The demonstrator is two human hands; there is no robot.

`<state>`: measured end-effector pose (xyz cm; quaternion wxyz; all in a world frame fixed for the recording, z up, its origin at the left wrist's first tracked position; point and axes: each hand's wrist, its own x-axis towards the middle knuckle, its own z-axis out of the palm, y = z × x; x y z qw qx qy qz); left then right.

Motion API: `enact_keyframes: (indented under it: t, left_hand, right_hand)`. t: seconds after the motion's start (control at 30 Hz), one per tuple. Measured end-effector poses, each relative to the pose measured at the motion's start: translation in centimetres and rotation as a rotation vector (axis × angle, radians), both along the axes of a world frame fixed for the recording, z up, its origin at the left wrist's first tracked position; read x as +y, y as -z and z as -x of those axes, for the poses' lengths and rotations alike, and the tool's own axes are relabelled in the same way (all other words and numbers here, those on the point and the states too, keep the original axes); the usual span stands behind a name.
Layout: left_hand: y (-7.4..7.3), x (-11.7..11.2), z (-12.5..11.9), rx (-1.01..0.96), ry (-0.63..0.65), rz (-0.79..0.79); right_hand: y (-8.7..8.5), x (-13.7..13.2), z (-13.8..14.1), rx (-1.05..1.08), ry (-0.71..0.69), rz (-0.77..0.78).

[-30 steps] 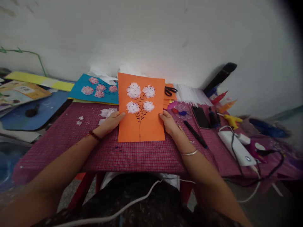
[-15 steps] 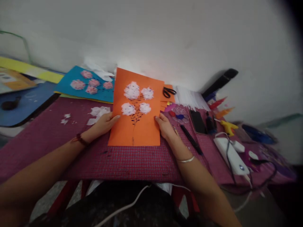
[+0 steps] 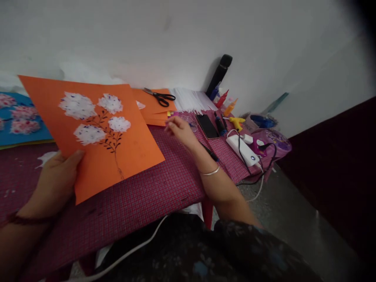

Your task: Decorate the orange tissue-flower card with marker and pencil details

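Note:
My left hand [image 3: 57,182] grips the left edge of an orange paper sheet [image 3: 143,147], thumb on the front. Fluffy white flowers [image 3: 78,105] stand on the sheet, above a drawn dark stem with small leaves. The sheet is raised and tilted over the table. Off the sheet's right side, my right hand [image 3: 183,135] hovers with loosely bent fingers apart and nothing visible in them. Near its fingertips are a clear palette [image 3: 192,124], partly hidden, and more orange paper [image 3: 154,111]. Black-handled scissors [image 3: 161,98] lie on that paper. A black pen [image 3: 210,152] lies beside my right forearm.
A blue sheet with pink flowers [image 3: 25,126] lies at the left. White strips [image 3: 190,101] are by the wall. On the right are a phone [image 3: 208,126], paint bottles [image 3: 222,98], a yellow glue gun [image 3: 236,123] and a white box with cables [image 3: 242,149]. A checked cloth [image 3: 164,184] covers the table.
My right hand has let go of the orange sheet and moved off to its right. The left hand keeps the sheet, now closer and tilted. The view has turned right.

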<state>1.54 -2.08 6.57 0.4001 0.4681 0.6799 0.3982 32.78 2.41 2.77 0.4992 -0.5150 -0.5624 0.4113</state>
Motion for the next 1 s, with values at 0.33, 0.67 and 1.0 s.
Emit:
enact_keyframes:
  t: [0.33,0.67,1.0]
  left_hand:
    - [2.0,-0.4,0.5,-0.225,0.137,-0.036]
    - [2.8,-0.4,0.3,-0.355,0.105,-0.018]
    - [4.4,0.1,0.9,-0.399,0.213,-0.047]
  right_hand:
    - [-0.4,-7.1,-5.5,-1.117,0.129,0.229]
    - [-0.3,-8.2,-4.0,-1.25,0.139,0.3]
    - [-1.1,-7.9,-5.5,-0.25,0.161,0.104]
